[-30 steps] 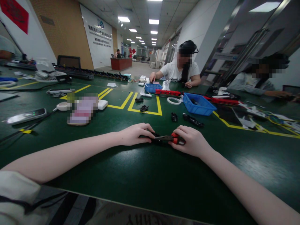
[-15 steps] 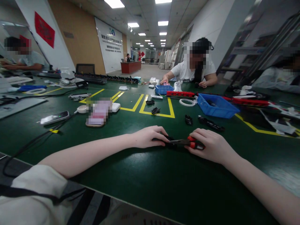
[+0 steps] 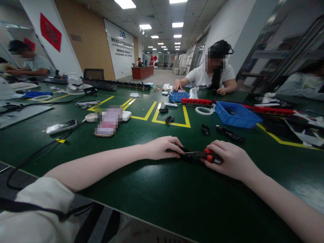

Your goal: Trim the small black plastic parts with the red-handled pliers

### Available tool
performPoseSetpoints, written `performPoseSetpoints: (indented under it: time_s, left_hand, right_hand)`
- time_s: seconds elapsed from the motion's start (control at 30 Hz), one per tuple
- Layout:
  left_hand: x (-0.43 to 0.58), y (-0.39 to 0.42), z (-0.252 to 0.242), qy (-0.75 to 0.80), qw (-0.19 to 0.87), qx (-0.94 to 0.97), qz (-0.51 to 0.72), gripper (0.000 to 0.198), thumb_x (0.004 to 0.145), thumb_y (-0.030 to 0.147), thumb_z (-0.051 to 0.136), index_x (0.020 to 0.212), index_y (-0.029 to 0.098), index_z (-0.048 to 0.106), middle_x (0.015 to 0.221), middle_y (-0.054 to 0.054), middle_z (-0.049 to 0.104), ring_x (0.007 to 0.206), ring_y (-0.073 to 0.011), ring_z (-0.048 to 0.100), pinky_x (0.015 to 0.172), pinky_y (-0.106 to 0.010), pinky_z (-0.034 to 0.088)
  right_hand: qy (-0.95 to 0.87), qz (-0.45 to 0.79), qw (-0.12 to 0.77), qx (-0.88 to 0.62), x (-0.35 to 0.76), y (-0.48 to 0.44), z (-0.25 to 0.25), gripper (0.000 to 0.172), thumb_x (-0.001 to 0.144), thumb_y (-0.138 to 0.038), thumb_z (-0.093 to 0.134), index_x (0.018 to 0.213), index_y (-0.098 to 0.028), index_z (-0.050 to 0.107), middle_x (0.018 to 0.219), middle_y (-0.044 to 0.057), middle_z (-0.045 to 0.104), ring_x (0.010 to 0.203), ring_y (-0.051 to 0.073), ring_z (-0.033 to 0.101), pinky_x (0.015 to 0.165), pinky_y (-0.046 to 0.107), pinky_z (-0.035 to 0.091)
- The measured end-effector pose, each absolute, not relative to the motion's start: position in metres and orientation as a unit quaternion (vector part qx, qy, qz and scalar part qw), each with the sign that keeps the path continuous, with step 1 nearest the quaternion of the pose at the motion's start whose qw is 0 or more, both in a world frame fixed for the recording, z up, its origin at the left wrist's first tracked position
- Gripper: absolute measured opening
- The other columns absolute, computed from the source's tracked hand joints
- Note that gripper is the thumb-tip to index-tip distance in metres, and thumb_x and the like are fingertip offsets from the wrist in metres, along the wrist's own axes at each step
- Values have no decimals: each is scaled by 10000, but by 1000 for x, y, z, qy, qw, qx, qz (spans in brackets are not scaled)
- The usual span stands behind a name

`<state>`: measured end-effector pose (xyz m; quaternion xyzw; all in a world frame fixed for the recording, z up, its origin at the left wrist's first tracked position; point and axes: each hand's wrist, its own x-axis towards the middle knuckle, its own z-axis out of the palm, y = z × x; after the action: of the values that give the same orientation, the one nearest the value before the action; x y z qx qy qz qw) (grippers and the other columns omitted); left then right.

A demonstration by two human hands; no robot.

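Note:
Red-handled pliers [image 3: 209, 156] are gripped in my right hand [image 3: 227, 157], their jaws pointing left. The jaw tips meet a small black part [image 3: 186, 157] low over the green table. My left hand [image 3: 164, 148] pinches the left end of that part, and its fingers hide much of it. The part's exact kind is too dark to make out. Beyond my right hand lie a short black piece [image 3: 206, 129] and a longer black piece [image 3: 230, 134]. Two small black pieces, one of them a tangled-looking clump [image 3: 169, 119], rest inside the yellow tape outline.
A blue bin [image 3: 236, 116] and a white ring [image 3: 204, 110] stand beyond my right hand. At left are a phone [image 3: 108, 121], a white-lit device [image 3: 61, 127] and a black cable [image 3: 32, 153]. Across the table a co-worker [image 3: 212, 74] reaches to a smaller blue bin [image 3: 178, 97].
The view has shifted very slightly, so everything sits a little further right. Both hands keep their hold on the pliers and the black part; little else differs.

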<state>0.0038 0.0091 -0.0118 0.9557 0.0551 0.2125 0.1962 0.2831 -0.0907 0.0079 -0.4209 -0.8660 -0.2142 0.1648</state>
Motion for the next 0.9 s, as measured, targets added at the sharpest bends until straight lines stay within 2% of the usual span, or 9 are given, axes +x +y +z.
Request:
performPoseSetpoints:
  time_s: [0.53,0.9]
  left_hand:
    - [4,6,-11,64,184,957,216,229,918,236,603,1114,162,695,1184,-117,612,1096,-210,594,955,-348,479]
    - [0,-1,-6,84,177,940,278,242,883,329,652,1076,194,708,1245,-114,627,1152,-249,588,1012,-420,401]
  right_hand:
    - [-855,-264,164,-416,285,-90,8,290,816,-413,632,918,-141,632,885,107,672,731,209,622,655,333,485]
    - [-808,-292,231,-456,298,-88,9,289,812,-430,651,967,-187,623,962,101,685,940,264,635,805,379,476]
